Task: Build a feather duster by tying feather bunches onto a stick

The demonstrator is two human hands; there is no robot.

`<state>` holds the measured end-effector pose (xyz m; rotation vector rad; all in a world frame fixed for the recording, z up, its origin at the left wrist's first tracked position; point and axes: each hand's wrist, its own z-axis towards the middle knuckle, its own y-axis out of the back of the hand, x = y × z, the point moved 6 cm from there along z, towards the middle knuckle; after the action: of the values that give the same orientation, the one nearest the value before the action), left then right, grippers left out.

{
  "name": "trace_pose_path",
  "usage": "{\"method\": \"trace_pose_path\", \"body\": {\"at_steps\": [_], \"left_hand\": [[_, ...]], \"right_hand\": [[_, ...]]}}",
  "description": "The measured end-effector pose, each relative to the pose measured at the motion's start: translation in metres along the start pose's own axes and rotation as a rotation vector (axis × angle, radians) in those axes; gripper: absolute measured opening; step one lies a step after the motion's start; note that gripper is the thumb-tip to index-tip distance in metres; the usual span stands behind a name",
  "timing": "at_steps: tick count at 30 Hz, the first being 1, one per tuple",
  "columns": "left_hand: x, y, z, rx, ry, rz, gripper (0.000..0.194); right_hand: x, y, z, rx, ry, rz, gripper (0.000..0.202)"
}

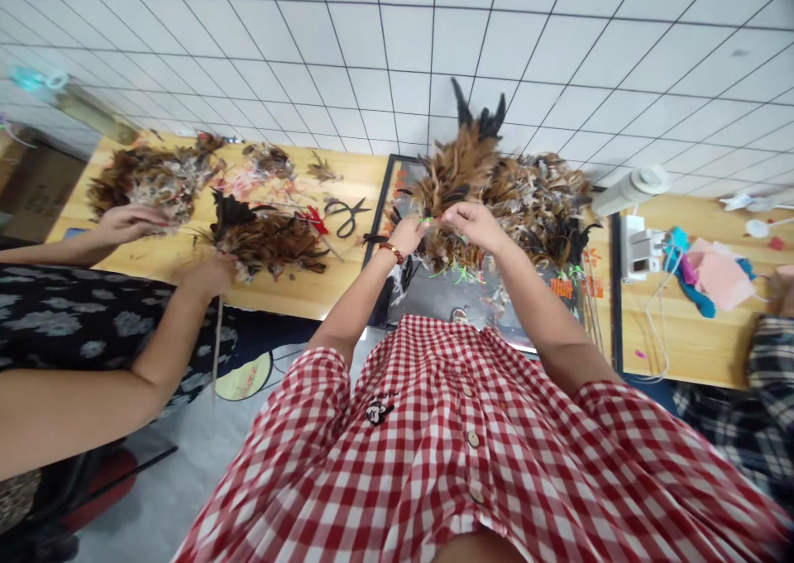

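Note:
A bundle of brown feathers with black tips (462, 162) stands up in front of me, its lower end between my two hands. My left hand (406, 236), with a beaded bracelet at the wrist, is closed at that end, and a bit of bright green string shows at its fingertips. Just to the right, my right hand (476, 224) is pinched at the same place; whatever lies in its fingers is too small to make out. Behind and to the right spreads a heap of brown, white and black feathers (533, 203) on a dark board (428, 298).
At left, a co-worker's hands (208, 274) are at another feather bundle (273, 240). Black scissors (347, 216) lie between us on the wooden table (303, 294). A white cup (638, 187), a white charger (642, 249) and pink paper (719, 274) are at right. A tiled wall borders the back.

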<state>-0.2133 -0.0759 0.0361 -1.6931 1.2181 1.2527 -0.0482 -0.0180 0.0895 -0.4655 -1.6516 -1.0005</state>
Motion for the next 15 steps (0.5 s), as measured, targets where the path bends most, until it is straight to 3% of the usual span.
{"method": "trace_pose_path", "body": {"at_steps": [5,8,11,15], "left_hand": [[-0.012,-0.011,-0.011,0.173,-0.107,0.376,0.035],[-0.018,-0.01,-0.024,0.17,-0.146,0.386,0.023],[-0.024,-0.009,-0.035,0.163,-0.212,0.375,0.027],[-0.022,-0.012,-0.041,0.311,-0.206,0.415,0.022]], "right_hand": [[0.02,-0.004,0.043,0.181,0.02,-0.266,0.017],[0.01,-0.009,0.063,0.197,-0.024,-0.413,0.01],[-0.005,-0.016,0.074,0.192,-0.11,-0.489,0.015],[-0.02,-0.021,0.076,0.21,-0.187,-0.411,0.017]]}}
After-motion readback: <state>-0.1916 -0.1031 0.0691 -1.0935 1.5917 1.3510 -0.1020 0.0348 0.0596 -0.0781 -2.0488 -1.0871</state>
